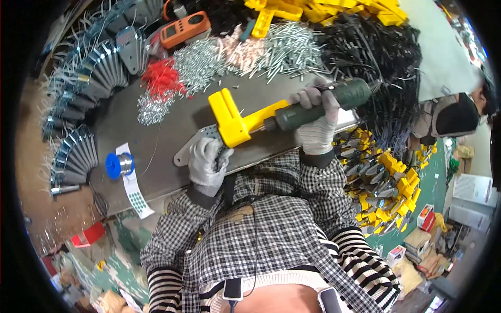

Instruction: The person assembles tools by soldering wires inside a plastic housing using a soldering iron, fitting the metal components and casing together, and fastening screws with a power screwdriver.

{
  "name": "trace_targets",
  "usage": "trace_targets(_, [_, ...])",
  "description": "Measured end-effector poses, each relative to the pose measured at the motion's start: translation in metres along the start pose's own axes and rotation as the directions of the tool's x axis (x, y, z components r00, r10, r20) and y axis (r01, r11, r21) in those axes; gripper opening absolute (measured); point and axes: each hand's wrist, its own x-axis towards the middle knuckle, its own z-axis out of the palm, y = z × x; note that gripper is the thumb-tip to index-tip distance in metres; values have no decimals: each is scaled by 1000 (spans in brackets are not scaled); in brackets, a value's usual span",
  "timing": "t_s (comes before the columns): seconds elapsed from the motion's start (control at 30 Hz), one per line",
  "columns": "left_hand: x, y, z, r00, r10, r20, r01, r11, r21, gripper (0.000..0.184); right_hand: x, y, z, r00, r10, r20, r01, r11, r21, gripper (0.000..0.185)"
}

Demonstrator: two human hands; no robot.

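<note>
My left hand [209, 163], in a grey glove, is closed around the lower end of a yellow plastic part [229, 122] and a grey metal plate [190, 147] with holes. In my right hand [317, 117], also gloved, is a dark green electric screwdriver [329, 103], held nearly level with its tip pointing left. That tip meets the right side of the yellow part, below its long yellow arm. My left palm and the part's underside are hidden.
Piles of screws [195, 62], red pieces [160, 79] and black cables [370, 57] line the table's back. Stacked metal plates [99, 78] curve along the left. A blue solder spool [120, 165] stands at front left. Yellow assemblies [386, 182] lie at right. A person [454, 116] sits at far right.
</note>
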Motion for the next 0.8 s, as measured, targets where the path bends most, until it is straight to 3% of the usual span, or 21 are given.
trace_targets(0.07, [7, -3, -16, 988, -62, 138, 80, 988, -131, 31, 12, -28, 29, 997, -46, 56, 59, 960, -272, 28])
trace_targets(0.1, [14, 11, -37, 922, -278, 270, 353, 892, -284, 39, 29, -55, 36, 983, -92, 156, 153, 883, -443, 35])
trace_targets(0.13, [20, 8, -46, 990, -42, 132, 24, 990, 138, 52, 43, -84, 55, 944, -256, 210, 327, 624, -710, 33])
trace_targets(0.17, [26, 3, -54, 984, -47, 174, 6, 974, 226, 58, 59, -111, 73, 854, -366, 369, 491, 335, -804, 27])
trace_targets(0.2, [29, -4, -60, 974, -61, 216, -10, 950, 312, 64, 74, -141, 83, 918, -287, 274, 357, 294, -887, 29])
trace_targets(0.23, [25, -17, -60, 943, -128, 307, 48, 966, 255, 65, 110, -172, 63, 822, -306, 480, 466, -123, -876, 36])
trace_targets(0.27, [25, -21, -60, 944, -129, 304, 50, 965, 256, 65, 132, -180, 73, 811, -456, 366, 240, -312, -919, 35])
trace_targets(0.3, [26, -24, -61, 908, -215, 358, 192, 976, 100, 60, 180, -217, 28, 778, -190, 598, 328, -689, -646, 46])
trace_targets(0.33, [26, -26, -62, 859, -289, 422, 339, 940, -47, 55, 190, -214, 19, 760, -349, 549, 176, -702, -690, 57])
trace_targets(0.37, [25, -22, -61, 924, -150, 352, 143, 989, 45, 44, 192, -211, 5, 814, -343, 469, 64, -750, -658, 50])
trace_targets(0.4, [20, -25, -58, 951, 64, 301, -146, 955, 259, 39, 192, -207, -15, 861, -335, 382, -37, -791, -611, 44])
trace_targets(0.47, [10, -17, -51, 931, -47, 361, -141, 868, 477, 43, 193, -211, -72, 938, -260, 230, -101, -839, -535, 51])
trace_targets(0.53, [3, -20, -64, 940, -28, 341, -147, 866, 478, 45, 164, -191, -58, 915, -316, 249, -261, -937, -230, 52])
trace_targets(0.6, [27, -23, -81, 933, 54, 356, -70, 997, 32, 42, 153, -177, -53, 822, -289, 490, -158, -944, -291, 53])
trace_targets(0.67, [70, -13, -80, 922, 147, 358, -150, 988, -21, 33, 125, -126, -8, 688, -160, 708, 253, -861, -440, 39])
trace_targets(0.7, [86, -8, -68, 840, 172, 515, -229, 972, 50, 31, 100, -90, 21, 655, -114, 747, 564, -583, -584, 31])
trace_targets(0.73, [99, -1, -56, 732, 179, 658, -322, 941, 103, 30, 86, -68, 28, 685, 29, 728, 663, -439, -607, 27])
trace_targets(0.77, [104, 5, -50, 678, 183, 712, -382, 915, 128, 28, 57, -46, 40, 904, 106, 414, 401, 122, -908, 25])
trace_targets(0.8, [111, 5, -42, 633, 161, 757, -415, 896, 157, 24, 40, -30, 48, 683, 218, 697, 729, -273, -628, 19])
